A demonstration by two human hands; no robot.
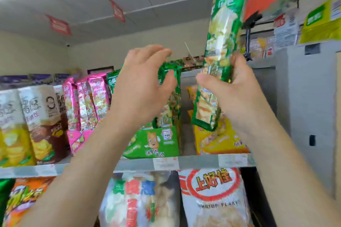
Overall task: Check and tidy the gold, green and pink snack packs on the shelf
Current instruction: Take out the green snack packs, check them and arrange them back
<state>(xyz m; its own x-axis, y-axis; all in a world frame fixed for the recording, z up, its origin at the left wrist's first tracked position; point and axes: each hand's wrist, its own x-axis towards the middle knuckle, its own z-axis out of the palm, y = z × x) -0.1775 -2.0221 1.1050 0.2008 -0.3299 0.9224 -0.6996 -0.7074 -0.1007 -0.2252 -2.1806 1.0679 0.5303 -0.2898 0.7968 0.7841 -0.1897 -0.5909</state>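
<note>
Shop shelving with a grey front rail [199, 161], viewed from below; ceiling fills the upper frame.

- One green snack pack [224, 42] is held off the shelf, right of centre. It is raised and tilted, its top reaching the upper edge of the frame.
- It is gripped near its lower end by the right hand [238, 88], thumb across the front, fingers curled behind.
- The left hand [140, 86] is placed at centre frame, at the top of the standing green packs [170, 101]. Its fingers are spread and loosely curved, the thumb in front of the foremost pack. No closed grip is seen, and contact cannot be confirmed because of blur.
- A flat green bag [155, 142] lies in front of that row, at the rail.
- Pink packs [88, 101] stand upright to the left.
- Gold packs [219, 138] sit to the right, below the held pack and partly hidden by it.
- Brown-and-white crisp packs [42, 121] are noted at far left, and a shrimp flakes bag [212, 195] on the tier below.

Judgement: the green step is in hand, with one pack out of the row for checking.

The next move is judged to call for a gap to be opened in the green row by the left hand. The held pack would then be lowered into it upright, face forward, without neighbours being tipped. The flat bag probably needs standing up afterwards.
</note>
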